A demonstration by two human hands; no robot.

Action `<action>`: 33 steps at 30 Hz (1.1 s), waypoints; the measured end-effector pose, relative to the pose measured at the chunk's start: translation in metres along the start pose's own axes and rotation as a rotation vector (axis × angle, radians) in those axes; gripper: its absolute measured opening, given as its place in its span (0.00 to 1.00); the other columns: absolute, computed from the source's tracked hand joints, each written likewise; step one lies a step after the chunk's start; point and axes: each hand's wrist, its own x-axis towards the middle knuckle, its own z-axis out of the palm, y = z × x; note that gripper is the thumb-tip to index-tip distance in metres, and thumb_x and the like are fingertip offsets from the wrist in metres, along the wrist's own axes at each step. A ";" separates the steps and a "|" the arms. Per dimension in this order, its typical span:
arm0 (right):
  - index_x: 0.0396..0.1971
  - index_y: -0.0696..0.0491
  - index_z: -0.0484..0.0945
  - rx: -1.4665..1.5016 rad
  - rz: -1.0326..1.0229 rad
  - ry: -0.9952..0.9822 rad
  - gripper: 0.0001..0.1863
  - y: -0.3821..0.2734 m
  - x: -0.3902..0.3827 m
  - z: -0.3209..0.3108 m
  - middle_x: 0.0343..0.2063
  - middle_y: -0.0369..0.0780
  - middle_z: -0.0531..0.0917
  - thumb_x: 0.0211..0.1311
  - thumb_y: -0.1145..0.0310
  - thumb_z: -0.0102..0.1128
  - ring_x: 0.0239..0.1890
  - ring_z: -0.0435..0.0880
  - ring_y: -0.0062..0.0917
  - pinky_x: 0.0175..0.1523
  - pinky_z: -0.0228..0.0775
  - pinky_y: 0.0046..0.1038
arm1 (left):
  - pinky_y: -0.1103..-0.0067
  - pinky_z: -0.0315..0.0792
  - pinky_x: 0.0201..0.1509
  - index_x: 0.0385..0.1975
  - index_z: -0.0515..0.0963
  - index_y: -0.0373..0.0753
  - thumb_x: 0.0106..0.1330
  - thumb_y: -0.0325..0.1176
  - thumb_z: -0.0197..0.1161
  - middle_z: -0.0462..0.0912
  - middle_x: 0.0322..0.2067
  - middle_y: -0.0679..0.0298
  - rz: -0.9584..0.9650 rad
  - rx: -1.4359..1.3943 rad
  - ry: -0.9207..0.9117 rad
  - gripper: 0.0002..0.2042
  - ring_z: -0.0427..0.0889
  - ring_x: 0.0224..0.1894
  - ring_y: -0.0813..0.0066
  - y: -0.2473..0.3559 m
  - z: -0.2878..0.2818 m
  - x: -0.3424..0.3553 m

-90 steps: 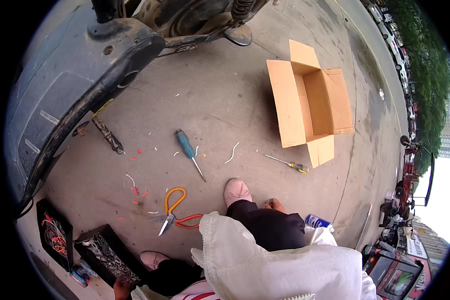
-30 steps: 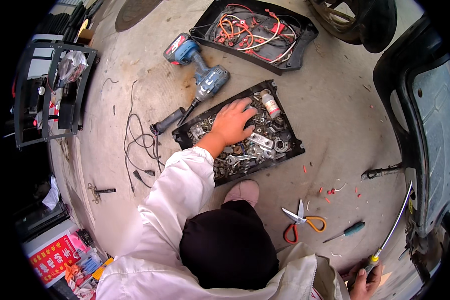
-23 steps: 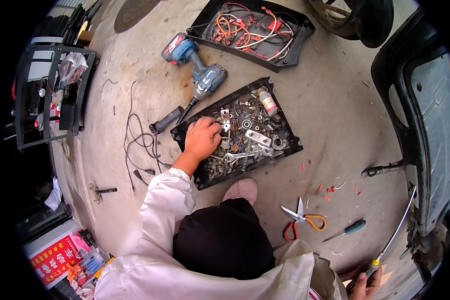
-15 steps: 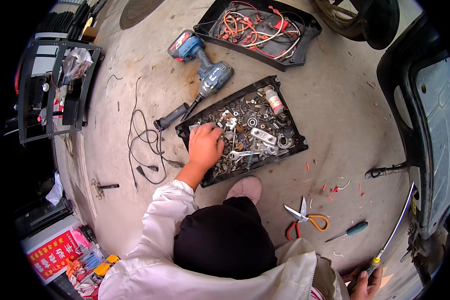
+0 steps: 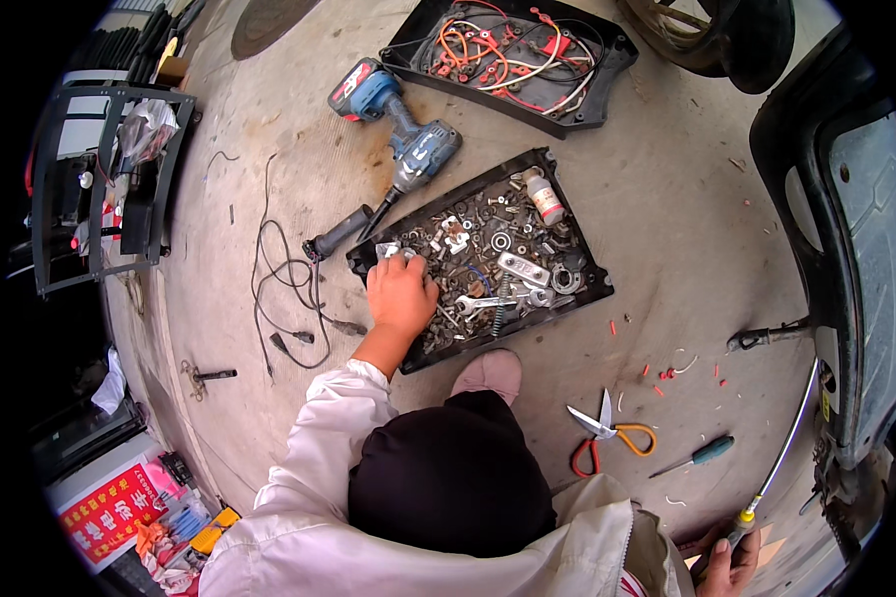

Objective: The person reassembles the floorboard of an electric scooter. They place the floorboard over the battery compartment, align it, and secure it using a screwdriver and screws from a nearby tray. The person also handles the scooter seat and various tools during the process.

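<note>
Head view, near to far. Right hand [image 5: 729, 559] at the lower edge, fingers closed around the yellow-tipped handle of a long screwdriver [image 5: 786, 453]; its shaft runs up toward the dark scooter body [image 5: 846, 229] on the right. White sleeve [image 5: 319, 438] and dark knee [image 5: 448, 488] fill the lower centre, with a pink shoe [image 5: 488, 373] just past the knee. On the concrete floor [image 5: 667, 199] right of the shoe: orange-handled scissors [image 5: 607, 438], a teal screwdriver [image 5: 695, 456], red wire scraps [image 5: 667, 373]. Left hand [image 5: 400, 294] rests palm down in the near-left corner of a black parts tray [image 5: 592, 291], fingers curled into the loose bolts, nuts and washers; what it grips, if anything, cannot be told. In the tray: a small wrench [image 5: 483, 301] just right of the hand, a white bottle [image 5: 543, 196] at the far corner. Black cable [image 5: 284, 289] lies left of the tray. Blue cordless impact wrench [image 5: 403, 139] lies beyond, its socket end near the tray. Farthest: a second black tray [image 5: 607, 50] holding red, orange and white wires.
</note>
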 end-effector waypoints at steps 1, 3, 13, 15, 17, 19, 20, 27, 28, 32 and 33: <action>0.61 0.57 0.73 -0.022 0.022 -0.010 0.20 -0.001 0.000 -0.001 0.44 0.36 0.81 0.72 0.73 0.60 0.40 0.76 0.19 0.44 0.69 0.21 | 0.63 0.69 0.56 0.36 0.81 0.40 0.54 0.33 0.68 0.80 0.44 0.57 0.029 -0.030 0.026 0.10 0.78 0.47 0.55 0.000 -0.001 0.002; 0.61 0.57 0.73 -0.034 -0.006 -0.026 0.20 -0.003 0.002 0.002 0.43 0.36 0.82 0.71 0.72 0.60 0.39 0.76 0.18 0.42 0.68 0.20 | 0.63 0.69 0.56 0.36 0.81 0.40 0.54 0.33 0.68 0.79 0.46 0.55 0.087 -0.089 0.079 0.11 0.78 0.49 0.54 0.004 -0.006 0.009; 0.60 0.58 0.73 -0.055 -0.050 -0.032 0.20 -0.008 0.003 0.008 0.41 0.37 0.82 0.71 0.71 0.60 0.35 0.74 0.19 0.40 0.67 0.21 | 0.62 0.65 0.70 0.55 0.76 0.39 0.63 0.35 0.67 0.76 0.59 0.56 0.212 -0.160 -0.101 0.20 0.73 0.64 0.55 0.009 0.007 0.014; 0.60 0.58 0.73 -0.034 -0.045 -0.034 0.20 -0.006 0.003 0.006 0.40 0.37 0.81 0.71 0.71 0.61 0.35 0.74 0.19 0.40 0.67 0.21 | 0.61 0.64 0.69 0.44 0.80 0.39 0.62 0.36 0.67 0.81 0.51 0.58 0.213 -0.133 0.033 0.13 0.76 0.59 0.57 0.010 0.003 0.000; 0.60 0.58 0.73 -0.034 -0.032 -0.040 0.20 -0.005 0.005 0.005 0.40 0.37 0.81 0.70 0.71 0.61 0.34 0.74 0.19 0.40 0.67 0.21 | 0.59 0.65 0.66 0.39 0.81 0.38 0.62 0.36 0.67 0.83 0.44 0.57 0.182 -0.113 -0.014 0.11 0.79 0.54 0.56 0.012 -0.003 0.000; 0.61 0.58 0.72 -0.071 -0.027 -0.022 0.21 -0.006 0.004 0.008 0.40 0.36 0.81 0.70 0.71 0.62 0.34 0.74 0.19 0.40 0.67 0.21 | 0.60 0.70 0.57 0.34 0.82 0.37 0.62 0.36 0.68 0.84 0.35 0.57 0.153 -0.162 -0.010 0.08 0.81 0.43 0.54 0.021 -0.006 0.011; 0.61 0.58 0.72 -0.072 -0.015 0.002 0.22 -0.008 0.002 0.011 0.40 0.36 0.81 0.70 0.71 0.62 0.34 0.74 0.18 0.40 0.67 0.21 | 0.61 0.71 0.55 0.35 0.82 0.37 0.62 0.35 0.68 0.84 0.35 0.56 0.148 -0.228 0.035 0.08 0.81 0.43 0.54 0.025 0.002 0.021; 0.62 0.58 0.72 -0.046 0.003 -0.024 0.22 -0.017 0.000 0.023 0.40 0.34 0.81 0.70 0.73 0.62 0.35 0.73 0.16 0.41 0.68 0.19 | 0.59 0.77 0.45 0.41 0.81 0.41 0.64 0.33 0.66 0.82 0.39 0.54 0.077 -0.335 0.034 0.08 0.82 0.42 0.47 0.030 0.023 0.073; 0.62 0.57 0.73 -0.033 0.031 -0.051 0.22 -0.013 -0.001 0.019 0.40 0.34 0.80 0.70 0.74 0.62 0.36 0.73 0.15 0.41 0.68 0.19 | 0.59 0.77 0.45 0.40 0.81 0.41 0.64 0.33 0.65 0.82 0.39 0.54 0.071 -0.321 0.017 0.08 0.82 0.42 0.47 0.031 0.025 0.076; 0.54 0.57 0.74 0.004 -0.017 -0.116 0.14 -0.016 0.004 0.030 0.38 0.31 0.78 0.70 0.78 0.60 0.37 0.73 0.14 0.41 0.67 0.18 | 0.58 0.77 0.45 0.37 0.79 0.40 0.65 0.32 0.64 0.81 0.39 0.53 0.080 -0.282 -0.019 0.05 0.82 0.42 0.47 0.039 0.031 0.087; 0.50 0.58 0.75 -0.027 -0.052 -0.147 0.12 -0.023 0.008 0.032 0.35 0.33 0.79 0.70 0.77 0.60 0.36 0.72 0.15 0.40 0.67 0.20 | 0.58 0.76 0.46 0.37 0.80 0.39 0.64 0.32 0.64 0.81 0.39 0.52 0.092 -0.284 -0.022 0.05 0.82 0.42 0.46 0.034 0.039 0.091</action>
